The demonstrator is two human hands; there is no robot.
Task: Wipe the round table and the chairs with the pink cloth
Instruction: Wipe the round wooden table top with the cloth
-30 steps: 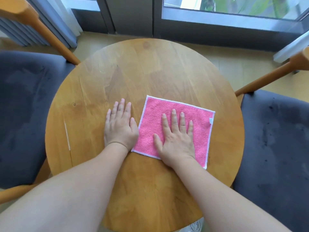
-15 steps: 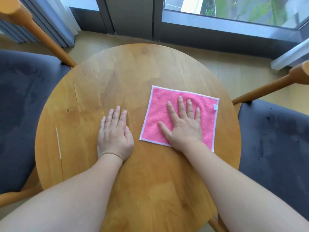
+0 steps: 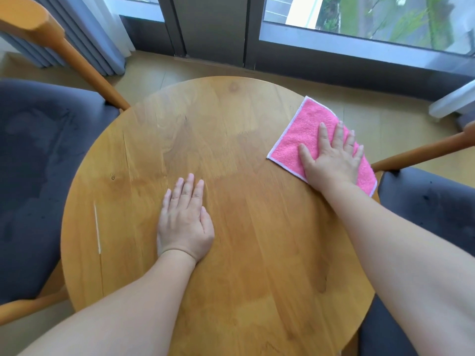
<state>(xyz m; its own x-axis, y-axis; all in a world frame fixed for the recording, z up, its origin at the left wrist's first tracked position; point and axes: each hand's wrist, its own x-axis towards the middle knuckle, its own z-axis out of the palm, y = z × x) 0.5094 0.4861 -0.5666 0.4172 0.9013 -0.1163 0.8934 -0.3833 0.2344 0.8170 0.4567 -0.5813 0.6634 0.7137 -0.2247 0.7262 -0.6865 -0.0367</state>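
Note:
The round wooden table [image 3: 231, 140] fills the middle of the view. A pink cloth [image 3: 304, 129] with a white hem lies at the table's far right edge, its corners hanging slightly over the rim. My right hand [image 3: 331, 158] presses flat on the cloth with fingers spread. My left hand [image 3: 183, 219] rests palm down on the bare wood near the table's middle left, holding nothing. A dark cushioned chair [image 3: 38, 176] stands at the left and another dark cushioned chair [image 3: 431, 209] at the right, both with wooden frames.
A thin white streak [image 3: 97, 228] marks the table near its left edge. Wooden chair arms [image 3: 84, 65] rise at the back left and reach in from the right. Behind the table are a window frame [image 3: 213, 29], curtains and wooden floor.
My right hand has slid the pink cloth from the table's middle away and to the right, up to the far right edge. My left hand has stayed flat on the wood.

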